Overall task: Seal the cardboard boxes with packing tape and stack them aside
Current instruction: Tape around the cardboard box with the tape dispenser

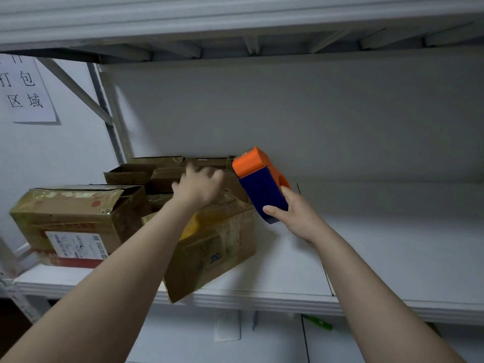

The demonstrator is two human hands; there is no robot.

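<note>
The left grip [199,188] is smeared with blur above the cardboard boxes, fingers apart and loose, nothing in it; whether it touches a flap I cannot tell. The left forearm crosses the near box [217,247] and hides much of its top. That box sits skewed at the shelf's front edge, one corner jutting past the lip, glossy tape across its creased lid.

Over to the right grip [296,218]: clamped round the blue body of the tape dispenser [262,184], thumb on the near side, orange head tipped up and away, held in the air just right of the boxes. The roll itself is out of sight.

To the left, a bigger box [76,218] with a shipping label [78,246] (print too small to read), one top flap lifted. Behind, more open boxes [157,171] crowd together, mostly hidden by the hand.

All of it rests on a white shelf [392,244] of a metal rack, another shelf [235,19] overhead. A paper sign [25,90] with handwritten characters hangs on the pale wall, cut off at the frame's edge. Below the shelf, something green [318,322], too blurred to name.
</note>
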